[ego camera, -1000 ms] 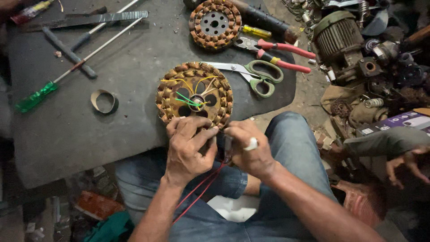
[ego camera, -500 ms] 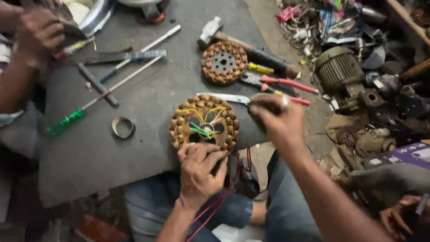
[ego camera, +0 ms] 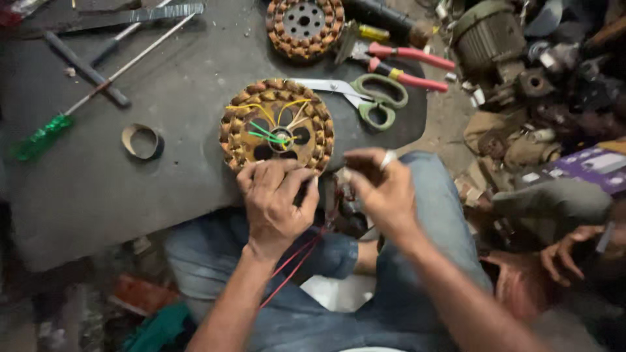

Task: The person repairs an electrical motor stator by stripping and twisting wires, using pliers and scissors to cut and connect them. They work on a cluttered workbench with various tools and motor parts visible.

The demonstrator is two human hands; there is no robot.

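Desk [ego camera: 163, 78]: green-handled scissors [ego camera: 372, 98] and red pliers [ego camera: 407, 62] upper right, green screwdriver [ego camera: 42, 137] left, tape ring [ego camera: 141, 141] centre-left.

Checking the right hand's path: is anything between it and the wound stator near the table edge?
Nothing visible. The right hand hovers just right of the stator, with only bare table edge between. The scissors lie farther back; the left hand already touches the stator.

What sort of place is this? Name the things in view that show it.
Probably a small motor repair workshop: a copper-wound motor coil on the worktable, a green screwdriver and pliers nearby, and old motors piled alongside.
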